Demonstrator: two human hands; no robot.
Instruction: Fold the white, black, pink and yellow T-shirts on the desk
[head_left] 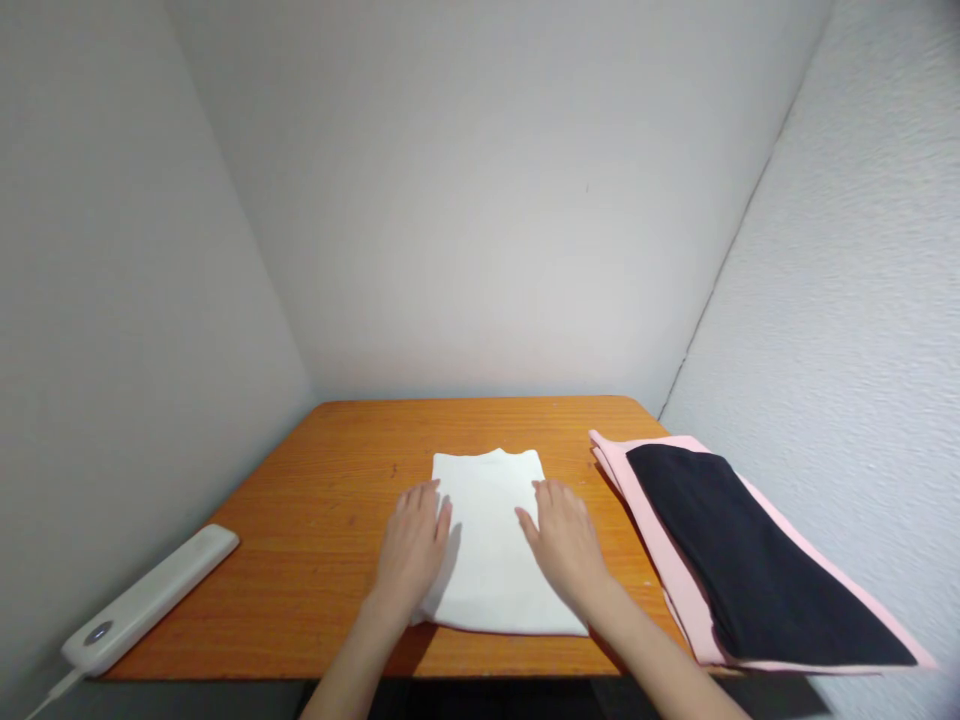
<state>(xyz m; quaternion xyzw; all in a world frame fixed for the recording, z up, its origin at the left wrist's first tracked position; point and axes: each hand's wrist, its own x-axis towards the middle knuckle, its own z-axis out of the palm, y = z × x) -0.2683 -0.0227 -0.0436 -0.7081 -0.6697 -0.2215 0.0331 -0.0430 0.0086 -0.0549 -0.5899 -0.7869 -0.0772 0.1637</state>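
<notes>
Orange wood table (pixel 337 500): white folded cloth (pixel 491 540) ctr, pink cloth stack (pixel 675 560) w/ black cloth at 3 o'clock, white power bank (pixel 150 598) at 8.

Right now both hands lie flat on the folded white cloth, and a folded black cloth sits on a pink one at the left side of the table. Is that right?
Not quite. The head view shows the black cloth on the pink cloth at the table's right side, not the left. Both the left hand and right hand do lie flat on the white cloth.
</notes>
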